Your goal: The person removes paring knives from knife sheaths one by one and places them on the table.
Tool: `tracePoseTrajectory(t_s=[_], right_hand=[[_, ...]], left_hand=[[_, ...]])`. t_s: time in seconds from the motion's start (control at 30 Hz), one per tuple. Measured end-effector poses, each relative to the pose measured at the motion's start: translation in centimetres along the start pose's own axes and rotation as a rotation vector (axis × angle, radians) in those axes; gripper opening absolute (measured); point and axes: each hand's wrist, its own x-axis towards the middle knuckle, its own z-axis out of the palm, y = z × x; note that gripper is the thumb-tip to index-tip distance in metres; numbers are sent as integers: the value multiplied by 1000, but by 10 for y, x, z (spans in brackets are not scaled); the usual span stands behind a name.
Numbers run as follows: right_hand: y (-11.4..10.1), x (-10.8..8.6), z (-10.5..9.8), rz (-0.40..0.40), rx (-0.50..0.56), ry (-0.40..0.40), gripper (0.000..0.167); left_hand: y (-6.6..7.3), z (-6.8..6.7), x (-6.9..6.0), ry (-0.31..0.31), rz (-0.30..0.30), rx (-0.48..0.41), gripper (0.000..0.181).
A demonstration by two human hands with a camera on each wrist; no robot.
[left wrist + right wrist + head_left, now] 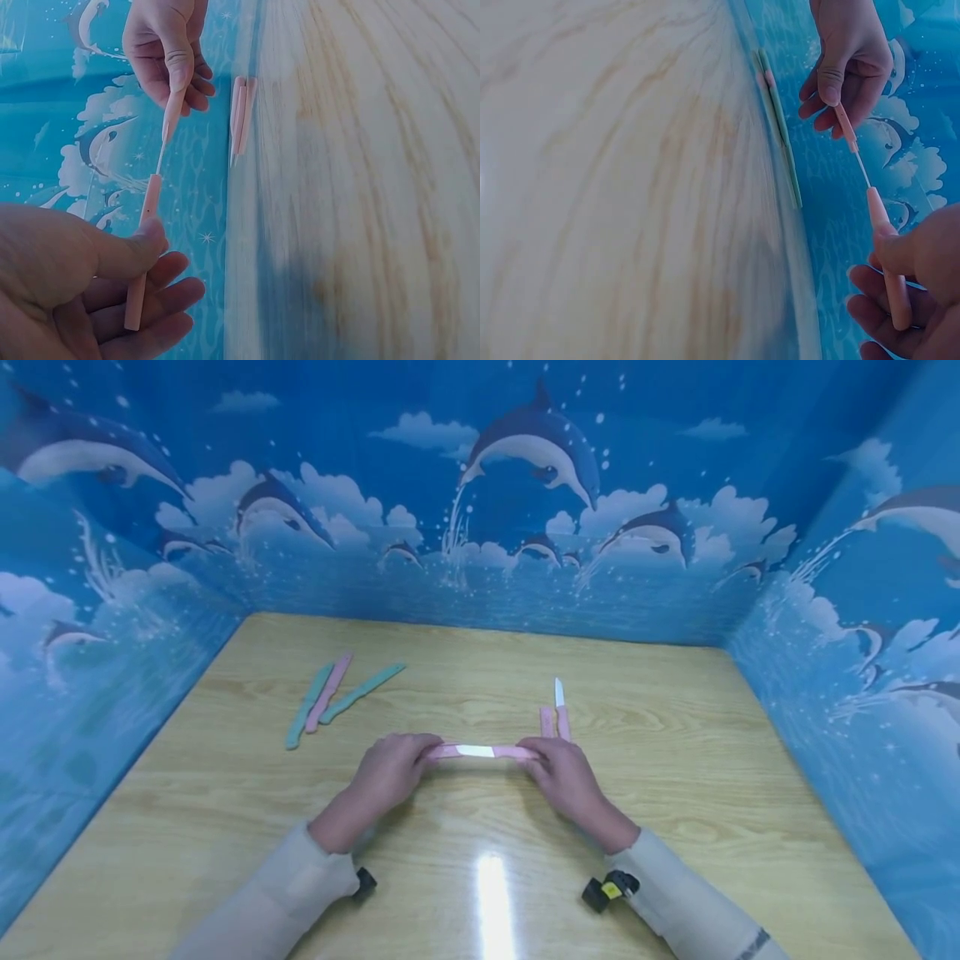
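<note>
Left hand (392, 769) pinches a sheath (150, 199), right hand (564, 773) a pink knife (880, 214), another knife (562, 714) lying just beyond.

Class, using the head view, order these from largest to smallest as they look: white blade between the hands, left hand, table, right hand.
1. Table
2. Left hand and right hand: too alike to rank
3. White blade

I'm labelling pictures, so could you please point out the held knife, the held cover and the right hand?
Held knife (477, 751): head view, on its white blade.
Held cover (152, 196): left wrist view, on its upper part.
Right hand (562, 776): head view, on its back.
</note>
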Motion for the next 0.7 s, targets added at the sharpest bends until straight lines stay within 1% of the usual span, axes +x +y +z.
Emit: tracePoseTrajectory(t_s=[0.1,0.27,0.4,0.57,0.7], right_hand=[[1,-2,0,12,-3,5,20],[2,-2,0,5,-14,21,21],[2,-2,0,5,-23,26,22],[4,-3,0,24,-28,23,20],[5,-3,-1,30,-31,20,20]], left_hand=[[0,1,0,-11,-12,8,27],[0,1,0,-25,-24,19,28],[-1,0,-1,-27,-30,10,27],[-3,0,-2,-33,-42,-3,27],[-4,-1,-2,-43,-36,-1,28]])
